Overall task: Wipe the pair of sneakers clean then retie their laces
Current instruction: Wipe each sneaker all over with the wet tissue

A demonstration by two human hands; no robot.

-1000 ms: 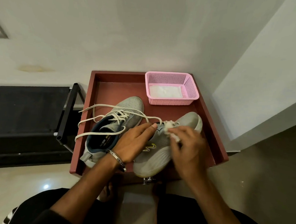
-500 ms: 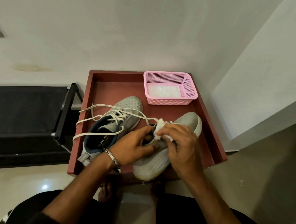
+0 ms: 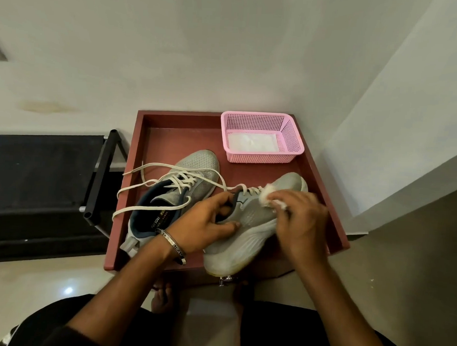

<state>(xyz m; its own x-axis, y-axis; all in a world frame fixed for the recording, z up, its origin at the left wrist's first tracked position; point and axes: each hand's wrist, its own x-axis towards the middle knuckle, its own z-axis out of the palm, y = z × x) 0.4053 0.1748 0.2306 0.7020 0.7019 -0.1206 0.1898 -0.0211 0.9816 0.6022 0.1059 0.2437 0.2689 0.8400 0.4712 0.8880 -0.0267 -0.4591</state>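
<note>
Right hand [image 3: 303, 221] pinches a white wipe [image 3: 269, 198] against the upper of the right sneaker [image 3: 248, 237]. Left hand [image 3: 205, 224] grips that sneaker's collar, fingers curled. Left sneaker [image 3: 192, 176] lies alongside, laces loose, both on the red tray [image 3: 324, 193].

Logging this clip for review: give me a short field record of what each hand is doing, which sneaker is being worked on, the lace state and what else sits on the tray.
left hand: grips the collar of the right sneaker
right hand: presses a white wipe on that sneaker's upper
left sneaker: untouched, laces loose and untied
pink basket: far right of red tray, white wipes inside
stage: wiping, retying not started
</note>
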